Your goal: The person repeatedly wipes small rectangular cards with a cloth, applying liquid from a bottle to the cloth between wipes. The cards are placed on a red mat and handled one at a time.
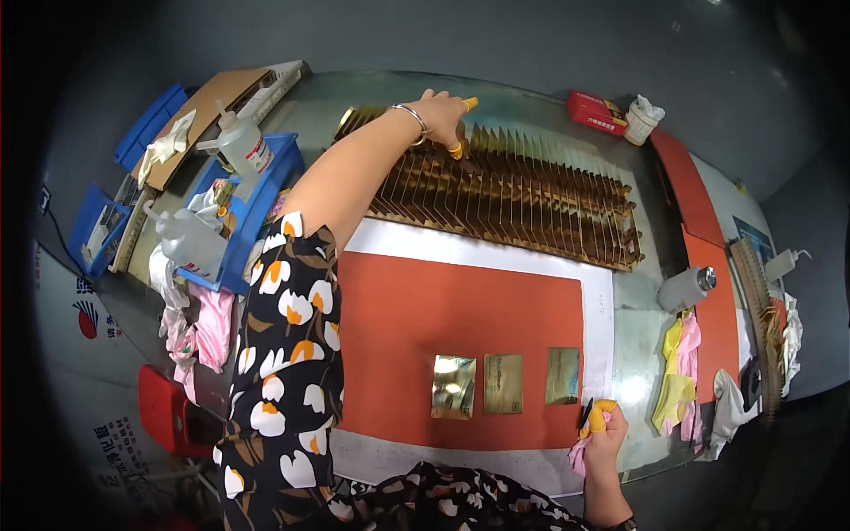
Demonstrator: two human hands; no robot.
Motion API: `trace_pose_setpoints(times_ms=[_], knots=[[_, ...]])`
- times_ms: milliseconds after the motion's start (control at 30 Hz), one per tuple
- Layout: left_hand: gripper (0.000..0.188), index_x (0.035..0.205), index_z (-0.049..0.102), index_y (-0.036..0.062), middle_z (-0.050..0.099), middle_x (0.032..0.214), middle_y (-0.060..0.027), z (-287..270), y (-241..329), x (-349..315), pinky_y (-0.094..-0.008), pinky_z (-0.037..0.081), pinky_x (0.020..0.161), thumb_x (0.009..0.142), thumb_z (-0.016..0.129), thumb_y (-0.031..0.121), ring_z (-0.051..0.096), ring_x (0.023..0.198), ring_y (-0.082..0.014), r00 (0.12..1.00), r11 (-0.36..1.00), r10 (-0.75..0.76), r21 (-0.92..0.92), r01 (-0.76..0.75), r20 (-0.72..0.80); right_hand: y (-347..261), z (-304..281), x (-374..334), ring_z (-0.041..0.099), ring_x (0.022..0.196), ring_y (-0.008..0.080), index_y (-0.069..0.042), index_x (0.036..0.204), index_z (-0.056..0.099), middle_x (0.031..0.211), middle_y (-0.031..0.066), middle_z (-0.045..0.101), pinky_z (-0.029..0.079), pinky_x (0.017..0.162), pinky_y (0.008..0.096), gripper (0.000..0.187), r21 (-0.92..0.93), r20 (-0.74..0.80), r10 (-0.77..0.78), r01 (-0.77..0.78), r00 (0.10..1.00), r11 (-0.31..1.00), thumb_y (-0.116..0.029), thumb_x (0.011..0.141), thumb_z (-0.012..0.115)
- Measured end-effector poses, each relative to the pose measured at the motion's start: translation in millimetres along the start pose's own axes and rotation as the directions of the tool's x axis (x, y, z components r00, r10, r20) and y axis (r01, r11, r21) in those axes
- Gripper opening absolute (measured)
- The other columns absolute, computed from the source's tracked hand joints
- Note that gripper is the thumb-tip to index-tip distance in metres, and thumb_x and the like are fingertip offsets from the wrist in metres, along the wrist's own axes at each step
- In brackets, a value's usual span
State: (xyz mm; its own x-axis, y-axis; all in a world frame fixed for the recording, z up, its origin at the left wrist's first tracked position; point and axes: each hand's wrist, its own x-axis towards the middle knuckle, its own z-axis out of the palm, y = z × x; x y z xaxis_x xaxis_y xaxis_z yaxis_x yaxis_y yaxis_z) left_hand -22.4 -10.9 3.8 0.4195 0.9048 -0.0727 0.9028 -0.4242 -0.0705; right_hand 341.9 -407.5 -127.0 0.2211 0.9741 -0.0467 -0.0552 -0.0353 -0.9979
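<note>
I record a grey-green counter (636, 332) carrying a red mat (460, 310); beyond the mat, a long rack (531, 247) holds a row of upright gold plates (522, 190). To its left, a blue bin (237, 254) contains white cloth (205, 211). The left hand (440, 119) reaches over the rack, fingers spread; I cannot tell whether they touch a plate. The right hand (607, 438) pinches a pink cloth (578, 456) near three gold cards (504, 383) on the mat. A white cup (638, 129) holds tissue (651, 108).
</note>
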Motion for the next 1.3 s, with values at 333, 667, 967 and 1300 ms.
trace_pose_setpoints(times_ms=[333, 667, 967, 1300], knots=[[0.075, 0.122, 0.043, -0.0069, 0.055, 0.109, -0.0174, -0.2, 16.2, -0.3, -0.0383, 0.036, 0.092, 0.064, 0.075, 0.029, 0.047, 0.109, -0.0297, 0.991, 0.989, 0.000, -0.146, 0.020, 0.137, -3.6, 2.8, -3.4, 0.045, 0.051, 0.0047, 0.000, 0.085, 0.055, 0.062, -0.0006, 0.051, 0.035, 0.046, 0.0192, 0.012, -0.025, 0.008, -0.021, 0.021, 1.000, 0.999, -0.012, 0.087, 0.058], [0.047, 0.107, 0.056, 0.0010, 0.056, 0.088, -0.0128, 20.7, 111.3, -176.6, -0.0335, 0.046, 0.068, 0.073, 0.070, 0.030, 0.057, 0.078, -0.0265, 0.845, 0.756, 0.017, -0.546, -0.361, -0.535, -4.8, 1.9, 2.7, 0.044, 0.052, 0.0046, -0.001, 0.084, 0.055, 0.062, 0.0006, 0.051, 0.033, 0.046, 0.0193, 0.010, -0.021, 0.032, 0.008, -0.008, 0.999, 1.000, -0.010, 0.088, 0.056], [0.108, 0.125, 0.039, -0.0093, 0.038, 0.124, -0.0200, 90.8, 194.2, -294.8, -0.0426, 0.028, 0.096, 0.046, 0.081, 0.051, 0.034, 0.119, -0.0326, 0.987, 0.901, 0.082, -0.414, -0.132, -0.137, -5.9, 8.6, 2.4, 0.042, 0.052, 0.0039, -0.003, 0.084, 0.055, 0.062, -0.0003, 0.051, 0.032, 0.047, 0.0187, 0.011, -0.102, 0.059, -0.079, 0.084, 0.995, 0.991, -0.012, 0.089, 0.053], [0.085, 0.109, 0.046, -0.0054, 0.040, 0.111, -0.0188, 92.0, 202.2, -292.4, -0.0413, 0.032, 0.089, 0.049, 0.081, 0.044, 0.039, 0.106, -0.0327, 0.992, 0.896, 0.052, -0.434, -0.097, -0.115, -6.7, 9.2, -0.6, 0.043, 0.053, 0.0042, -0.003, 0.084, 0.055, 0.062, -0.0010, 0.050, 0.032, 0.046, 0.0185, 0.011, -0.126, 0.039, -0.054, 0.059, 0.998, 0.990, -0.013, 0.089, 0.055]])
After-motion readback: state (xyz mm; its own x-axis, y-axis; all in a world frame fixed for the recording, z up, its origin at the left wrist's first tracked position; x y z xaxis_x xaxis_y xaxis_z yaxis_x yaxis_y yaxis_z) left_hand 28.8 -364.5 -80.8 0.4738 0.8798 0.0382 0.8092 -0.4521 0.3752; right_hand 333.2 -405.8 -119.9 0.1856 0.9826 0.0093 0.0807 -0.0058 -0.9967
